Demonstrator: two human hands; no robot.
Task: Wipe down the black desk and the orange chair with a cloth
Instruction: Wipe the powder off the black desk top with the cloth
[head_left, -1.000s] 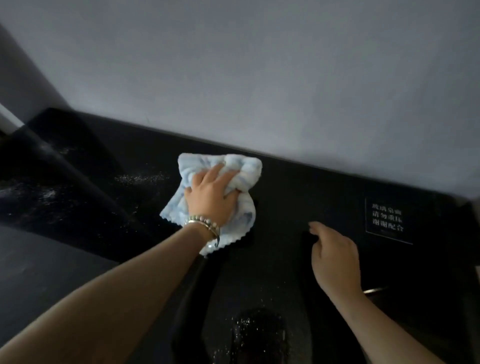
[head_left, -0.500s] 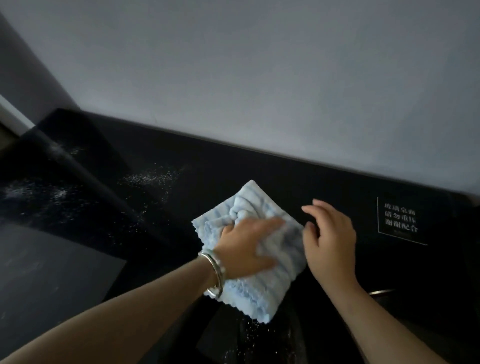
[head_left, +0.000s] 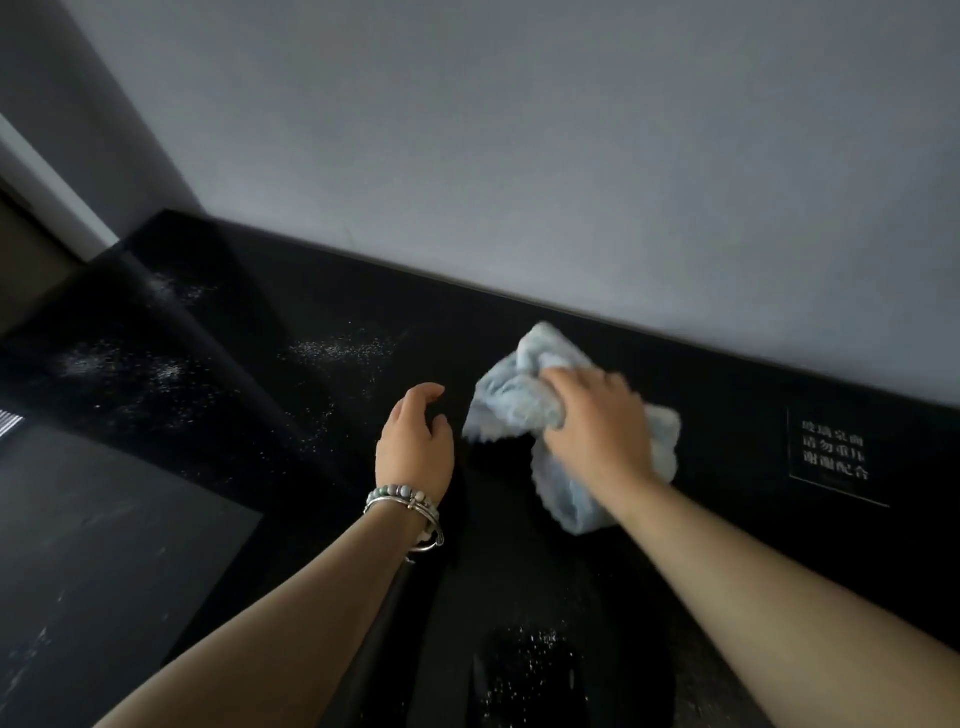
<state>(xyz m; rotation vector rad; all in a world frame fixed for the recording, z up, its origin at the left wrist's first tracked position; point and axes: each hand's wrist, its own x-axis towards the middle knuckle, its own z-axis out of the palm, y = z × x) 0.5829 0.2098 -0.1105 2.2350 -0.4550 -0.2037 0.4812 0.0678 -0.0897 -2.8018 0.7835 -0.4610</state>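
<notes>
The black desk (head_left: 727, 405) has a glossy top that runs along a grey wall. A light blue fluffy cloth (head_left: 511, 400) lies bunched on it, right of centre. My right hand (head_left: 592, 431) presses down on the cloth and grips it. My left hand (head_left: 415, 441), with bracelets at the wrist, hovers just left of the cloth with its fingers curled and apart, holding nothing. White dust specks (head_left: 337, 348) are scattered over the desk's left part. The orange chair is not in view.
A label with white characters (head_left: 834, 457) sits on the desk at the right. The grey wall (head_left: 519, 156) bounds the desk's far edge. A lower dark surface (head_left: 104, 545) lies at the left. More specks (head_left: 530, 660) show near the front edge.
The cloth passed from my left hand to my right hand. It slid right along the desk. My left hand has let go and now sits left of it.
</notes>
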